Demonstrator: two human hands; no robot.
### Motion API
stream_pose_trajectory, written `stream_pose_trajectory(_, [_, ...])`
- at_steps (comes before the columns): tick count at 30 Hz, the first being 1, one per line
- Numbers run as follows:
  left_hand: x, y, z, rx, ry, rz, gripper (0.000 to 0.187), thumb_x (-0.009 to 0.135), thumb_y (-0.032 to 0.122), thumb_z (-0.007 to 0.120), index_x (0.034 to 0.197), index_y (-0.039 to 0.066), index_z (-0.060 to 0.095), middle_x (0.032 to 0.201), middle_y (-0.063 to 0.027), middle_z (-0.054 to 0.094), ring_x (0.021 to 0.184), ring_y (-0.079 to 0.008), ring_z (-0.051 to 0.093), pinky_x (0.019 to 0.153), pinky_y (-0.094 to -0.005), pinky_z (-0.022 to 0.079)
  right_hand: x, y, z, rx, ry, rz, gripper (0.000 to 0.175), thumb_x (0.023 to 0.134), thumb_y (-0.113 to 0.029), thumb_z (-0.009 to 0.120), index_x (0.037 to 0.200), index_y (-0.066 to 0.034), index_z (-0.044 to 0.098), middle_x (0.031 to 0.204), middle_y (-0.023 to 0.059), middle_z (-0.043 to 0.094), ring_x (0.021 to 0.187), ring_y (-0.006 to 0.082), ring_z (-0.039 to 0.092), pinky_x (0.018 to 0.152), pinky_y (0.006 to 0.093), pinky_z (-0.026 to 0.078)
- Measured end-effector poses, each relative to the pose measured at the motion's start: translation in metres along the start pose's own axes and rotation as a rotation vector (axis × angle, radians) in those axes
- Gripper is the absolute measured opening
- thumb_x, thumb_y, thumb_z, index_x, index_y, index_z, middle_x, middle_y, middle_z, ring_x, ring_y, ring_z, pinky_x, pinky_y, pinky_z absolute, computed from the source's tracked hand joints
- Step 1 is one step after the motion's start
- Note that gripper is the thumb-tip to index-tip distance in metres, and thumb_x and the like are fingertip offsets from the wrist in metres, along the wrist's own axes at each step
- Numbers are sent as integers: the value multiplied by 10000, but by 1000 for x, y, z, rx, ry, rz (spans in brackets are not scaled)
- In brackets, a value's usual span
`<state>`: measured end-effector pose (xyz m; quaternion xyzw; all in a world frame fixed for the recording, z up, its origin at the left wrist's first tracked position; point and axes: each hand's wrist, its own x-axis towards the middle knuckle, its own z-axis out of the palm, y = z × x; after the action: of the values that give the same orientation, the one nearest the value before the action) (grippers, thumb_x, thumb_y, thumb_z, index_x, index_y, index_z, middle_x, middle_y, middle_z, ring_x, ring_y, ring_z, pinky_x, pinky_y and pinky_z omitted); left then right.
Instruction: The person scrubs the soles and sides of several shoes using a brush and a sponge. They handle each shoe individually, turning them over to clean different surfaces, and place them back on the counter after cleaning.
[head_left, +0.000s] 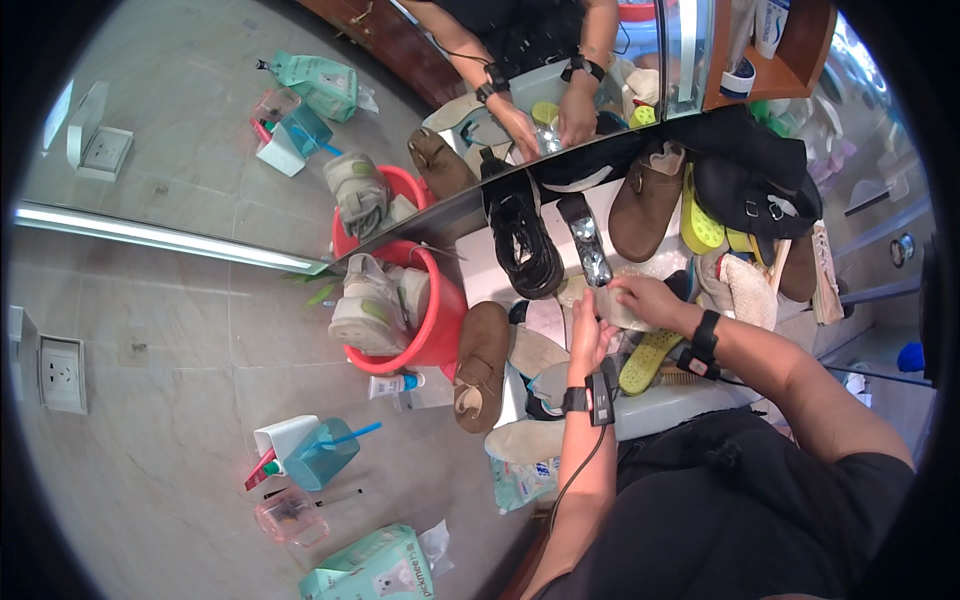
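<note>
Over the white sink (675, 403), my left hand (590, 337) is raised palm inward beside a pale insole (628, 309). The fingers of my right hand (651, 300) close on that insole's edge. Just beyond both hands is the metal faucet (587, 240). A black sneaker (525, 240) lies to its left and a brown clog (646, 202) to its right. Another brown clog (480, 367) rests at the sink's left end. Near my right wrist is a yellow-green perforated insole (646, 361), with a wooden brush (679, 375) beside it. More insoles lie around my left wrist.
A red bucket (444, 307) holding light sneakers (373, 307) stands left of the sink. A mirror (187, 172) runs along the back. At right are a black bag (757, 187) and a textured white cloth (750, 291). A tube (391, 385) lies near the bucket.
</note>
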<state>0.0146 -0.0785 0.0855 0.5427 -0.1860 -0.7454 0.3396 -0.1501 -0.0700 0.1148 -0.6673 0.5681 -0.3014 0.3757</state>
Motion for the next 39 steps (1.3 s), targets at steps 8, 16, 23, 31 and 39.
stream_pose_trajectory(8, [43, -22, 11, -458, 2, 120, 287, 898, 364, 511, 994, 95, 532, 812, -69, 596, 703, -194, 602, 607, -316, 514, -16, -33, -1, -55, -15, -311, 243, 840, -178, 532, 1065, -171, 623, 828, 79, 583, 857, 274, 534, 818, 384, 388])
stream_pose_trajectory(16, [29, -38, 1, -701, -110, -126, 402, 908, 423, 415, 1079, 81, 540, 1034, -124, 580, 937, -274, 583, 797, -452, 498, 4, -25, 40, -91, 213, -197, 296, 769, -268, 631, 1051, -178, 635, 945, 158, 578, 970, 337, 513, 849, 412, 403])
stream_pose_trajectory(23, [31, -37, 14, -824, -515, -52, 423, 902, 429, 405, 1047, 58, 548, 1070, -144, 574, 952, -298, 577, 861, -461, 468, 27, -27, 40, 164, 143, -16, 308, 730, -272, 706, 995, -126, 646, 902, 128, 645, 844, 297, 622, 769, 380, 482])
stream_pose_trajectory(31, [73, -77, -17, -342, -206, 412, 482, 911, 456, 422, 1161, 49, 487, 1065, -128, 558, 957, -269, 564, 829, -393, 479, 7, -18, 39, 240, 18, -198, 233, 887, -272, 509, 903, -78, 637, 888, 128, 636, 886, 297, 598, 795, 358, 459])
stream_pose_trajectory(39, [65, -73, 23, -556, -21, 57, 459, 919, 460, 403, 1104, 54, 511, 1055, -77, 568, 960, -216, 564, 796, -364, 478, 19, -13, 33, 81, -58, 268, 278, 854, -304, 546, 818, -50, 654, 870, 202, 638, 831, 363, 610, 719, 416, 462])
